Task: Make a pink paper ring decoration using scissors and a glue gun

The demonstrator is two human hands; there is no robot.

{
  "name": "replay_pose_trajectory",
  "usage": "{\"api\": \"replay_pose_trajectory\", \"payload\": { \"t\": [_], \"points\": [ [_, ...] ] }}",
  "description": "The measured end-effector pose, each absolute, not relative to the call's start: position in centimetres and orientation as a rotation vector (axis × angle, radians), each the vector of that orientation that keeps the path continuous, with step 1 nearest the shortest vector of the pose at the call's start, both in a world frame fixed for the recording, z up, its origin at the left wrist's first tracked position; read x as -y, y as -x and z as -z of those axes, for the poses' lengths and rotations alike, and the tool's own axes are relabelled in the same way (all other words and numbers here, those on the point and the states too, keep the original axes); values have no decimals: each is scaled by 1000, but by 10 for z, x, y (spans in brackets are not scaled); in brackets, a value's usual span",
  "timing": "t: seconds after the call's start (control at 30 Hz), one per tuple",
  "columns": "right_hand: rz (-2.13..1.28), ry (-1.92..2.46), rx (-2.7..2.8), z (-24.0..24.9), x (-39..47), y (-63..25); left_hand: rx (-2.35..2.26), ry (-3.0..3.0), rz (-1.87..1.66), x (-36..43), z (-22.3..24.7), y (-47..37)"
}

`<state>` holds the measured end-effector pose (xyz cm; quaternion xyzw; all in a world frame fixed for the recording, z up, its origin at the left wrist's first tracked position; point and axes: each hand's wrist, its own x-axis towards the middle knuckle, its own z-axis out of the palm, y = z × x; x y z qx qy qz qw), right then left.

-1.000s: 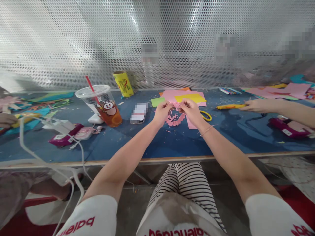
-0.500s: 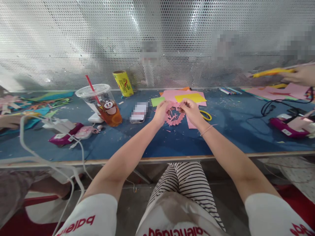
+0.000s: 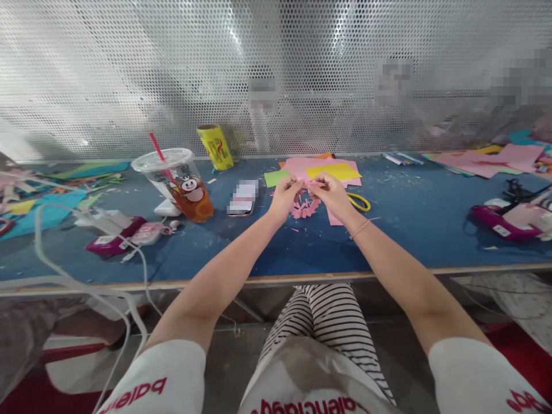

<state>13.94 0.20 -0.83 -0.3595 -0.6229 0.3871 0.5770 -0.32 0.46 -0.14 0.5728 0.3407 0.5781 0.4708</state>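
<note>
The person's left hand (image 3: 282,198) and right hand (image 3: 334,195) were close together at the centre of the frame, the fingers of each pinched on the upper edge of a pink fringed paper strip (image 3: 304,210) that curved below them in a loop. Since half a second earlier the loop had drawn in slightly and more of its fringe showed in the opening; this suggested that the fingers were working along the edge, with the shaping unfinished. A co-worker's hand with a yellow tool had left the upper right of the frame, which seemed to leave the work untouched. Just beyond the fingers lay pink paper sheets (image 3: 297,165), a yellow rectangular paper sheet (image 3: 336,172) on top, and right of the hands a yellow loop-shaped handle (image 3: 366,205). Left of centre stood a clear plastic cup of amber drink (image 3: 190,195), with a pale-screened phone (image 3: 242,197) between it and the hands. Paper scraps speckled the blue tabletop (image 3: 276,253), and a perforated grey metal panel (image 3: 276,34) filled the top of the frame.
</note>
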Motion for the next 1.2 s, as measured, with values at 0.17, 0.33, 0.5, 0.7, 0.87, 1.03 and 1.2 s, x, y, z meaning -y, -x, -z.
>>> {"api": "replay_pose_trajectory", "payload": {
  "t": [0.17, 0.33, 0.5, 0.7, 0.87, 1.03, 1.2],
  "points": [
    [-877, 882, 1437, 11, -4, -140, -794, -1403, -1366, -3, 1, 3],
    [-869, 880, 1415, 13, -5, -139, -810, -1434, -1363, -4, 3, 3],
    [-876, 874, 1382, 12, -1, -136, -849, -1499, -1379, -4, 5, 1],
    [-869, 881, 1367, 10, 1, -136, -868, -1535, -1354, -2, 3, 1],
    [-892, 867, 1342, 8, 3, -135, -907, -1665, -1368, -2, 3, 3],
    [-917, 867, 1322, 8, 2, -134, -999, -1798, -1405, -3, 3, 5],
    [-892, 868, 1334, 8, 1, -135, -932, -1677, -1377, -3, 2, 3]
  ]
}}
